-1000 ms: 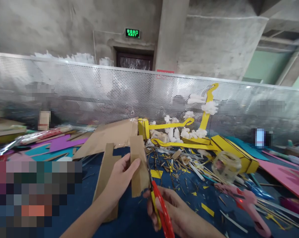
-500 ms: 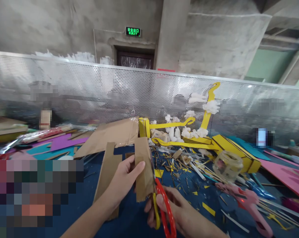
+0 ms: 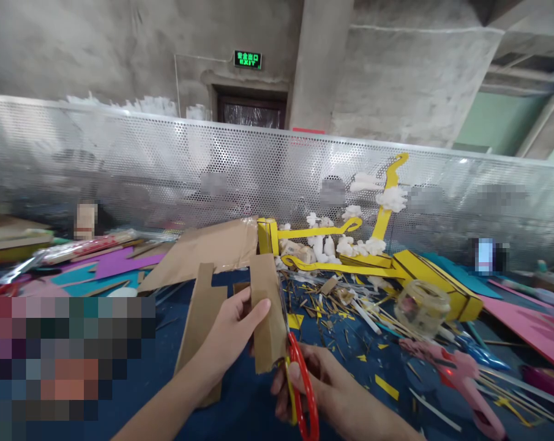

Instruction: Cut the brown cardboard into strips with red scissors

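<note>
Scissors (image 3: 299, 354) with red and yellow handles are in the right hand (image 3: 329, 383), and I see it closed around those handles. The left hand (image 3: 234, 327) pinches a brown cardboard strip (image 3: 267, 334), with its thumb on the near side. The strip is held up in the middle of the scene, over the blue table (image 3: 245, 401), with the blades by its right edge. I cannot tell how wide the blades are spread. On the left I see another cardboard piece (image 3: 198, 334). On the right is a pink glue gun (image 3: 455, 364), with a clear jar (image 3: 422, 309) farther away
</note>
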The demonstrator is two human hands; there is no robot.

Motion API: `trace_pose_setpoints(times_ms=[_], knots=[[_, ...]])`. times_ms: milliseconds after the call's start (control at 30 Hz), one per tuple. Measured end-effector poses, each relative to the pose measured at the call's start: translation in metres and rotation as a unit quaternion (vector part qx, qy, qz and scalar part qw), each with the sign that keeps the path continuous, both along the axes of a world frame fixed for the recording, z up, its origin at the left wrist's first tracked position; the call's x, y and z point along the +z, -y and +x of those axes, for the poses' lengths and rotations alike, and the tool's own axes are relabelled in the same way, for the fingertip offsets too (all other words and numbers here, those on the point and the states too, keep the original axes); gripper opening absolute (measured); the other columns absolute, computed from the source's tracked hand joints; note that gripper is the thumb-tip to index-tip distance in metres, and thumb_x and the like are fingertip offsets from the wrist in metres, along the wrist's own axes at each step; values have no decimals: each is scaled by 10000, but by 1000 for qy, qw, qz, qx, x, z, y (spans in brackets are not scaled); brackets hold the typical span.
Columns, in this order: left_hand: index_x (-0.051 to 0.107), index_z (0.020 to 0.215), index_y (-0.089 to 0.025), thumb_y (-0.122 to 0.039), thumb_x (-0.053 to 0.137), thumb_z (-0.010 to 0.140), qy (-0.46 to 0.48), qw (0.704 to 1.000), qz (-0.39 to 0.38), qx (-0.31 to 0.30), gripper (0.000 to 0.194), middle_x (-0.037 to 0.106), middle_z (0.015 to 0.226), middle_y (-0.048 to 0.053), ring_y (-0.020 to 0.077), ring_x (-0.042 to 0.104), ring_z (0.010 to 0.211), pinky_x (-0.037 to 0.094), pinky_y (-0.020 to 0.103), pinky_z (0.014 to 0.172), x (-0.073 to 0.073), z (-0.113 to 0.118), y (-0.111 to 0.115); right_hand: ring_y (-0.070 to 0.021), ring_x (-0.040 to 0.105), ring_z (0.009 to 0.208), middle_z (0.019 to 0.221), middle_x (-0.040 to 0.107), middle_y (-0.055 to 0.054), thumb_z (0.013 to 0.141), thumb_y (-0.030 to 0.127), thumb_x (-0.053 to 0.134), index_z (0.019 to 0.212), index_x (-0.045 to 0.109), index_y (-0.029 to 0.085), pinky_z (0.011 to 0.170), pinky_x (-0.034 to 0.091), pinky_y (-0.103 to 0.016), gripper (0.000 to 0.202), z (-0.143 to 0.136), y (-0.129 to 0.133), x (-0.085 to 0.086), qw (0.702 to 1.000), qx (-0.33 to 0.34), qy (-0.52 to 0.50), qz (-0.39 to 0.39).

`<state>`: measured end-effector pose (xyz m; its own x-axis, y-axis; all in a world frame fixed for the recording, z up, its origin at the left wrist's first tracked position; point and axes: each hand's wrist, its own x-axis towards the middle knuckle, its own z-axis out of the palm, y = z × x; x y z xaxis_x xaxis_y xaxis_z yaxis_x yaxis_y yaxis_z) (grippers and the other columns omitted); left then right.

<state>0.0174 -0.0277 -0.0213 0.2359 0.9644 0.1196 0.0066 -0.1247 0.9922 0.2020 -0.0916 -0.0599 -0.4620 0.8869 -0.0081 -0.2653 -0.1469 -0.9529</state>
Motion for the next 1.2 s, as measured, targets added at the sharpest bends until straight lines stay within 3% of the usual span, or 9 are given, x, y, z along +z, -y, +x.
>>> trace_pose_setpoints(times_ms=[200, 333, 433, 600, 833, 933, 1067, 1200], knots=[[658, 969, -171, -558, 703, 837, 16, 1000, -7, 5, 412, 622, 637, -26, 124, 531, 467, 413, 202, 377, -1, 0, -2, -129, 685, 614, 747, 713, -56, 850, 681, 716, 953, 690, 112, 626, 548, -233, 579, 1, -3, -1, 999, 10, 31, 26], [700, 1015, -169, -507, 736, 833, 55, 998, -22, 8, 385, 720, 774, 23, 187, 665, 648, 546, 268, 569, 0, 0, 0, -127, 680, 639, 759, 700, -55, 846, 695, 709, 947, 676, 108, 644, 552, -236, 597, 0, -2, 1, 998, 16, 42, 31], [723, 1070, -167, -518, 737, 846, 72, 996, -31, 44, 417, 771, 880, 59, 216, 697, 767, 554, 276, 640, 3, 0, 2, -132, 686, 655, 765, 686, -55, 827, 705, 721, 943, 669, 104, 680, 568, -259, 614, -1, -2, 3, 998, 40, 50, 29], [728, 1118, -173, -576, 699, 875, 78, 993, -23, 84, 472, 791, 932, 75, 215, 692, 752, 544, 280, 631, 5, -3, 1, -121, 692, 675, 868, 690, -62, 820, 688, 741, 984, 624, 123, 684, 577, -261, 600, -4, -3, 1, 997, 50, 47, 38], [726, 1131, -195, -545, 742, 860, 122, 990, -25, 62, 443, 799, 919, 58, 176, 681, 638, 569, 295, 647, 0, -9, -8, -132, 676, 658, 860, 663, -43, 862, 711, 667, 978, 586, 142, 667, 580, -287, 587, -7, -3, -4, 993, 12, 98, 58], [723, 1123, -201, -534, 747, 859, 141, 988, -36, 51, 425, 791, 854, 42, 174, 678, 605, 570, 292, 624, 0, -9, -7, -128, 653, 638, 839, 644, -14, 920, 641, 644, 992, 587, 165, 609, 537, -250, 484, -9, -5, -6, 987, -21, 122, 100], [716, 1039, -195, -565, 746, 843, 123, 990, -32, 53, 420, 745, 733, 17, 174, 657, 584, 527, 252, 537, 1, -7, -3, -114, 601, 610, 742, 586, 50, 823, 533, 805, 935, 555, 196, 598, 497, -230, 434, -11, -7, -14, 988, -43, 119, 84], [664, 857, -198, -610, 729, 830, 76, 994, -32, 70, 419, 685, 662, -7, 158, 603, 530, 486, 238, 478, 1, -8, -3, -88, 488, 564, 735, 558, 56, 783, 686, 770, 1021, 564, 205, 534, 442, -205, 575, -5, -1, -19, 997, -16, 67, 45]])
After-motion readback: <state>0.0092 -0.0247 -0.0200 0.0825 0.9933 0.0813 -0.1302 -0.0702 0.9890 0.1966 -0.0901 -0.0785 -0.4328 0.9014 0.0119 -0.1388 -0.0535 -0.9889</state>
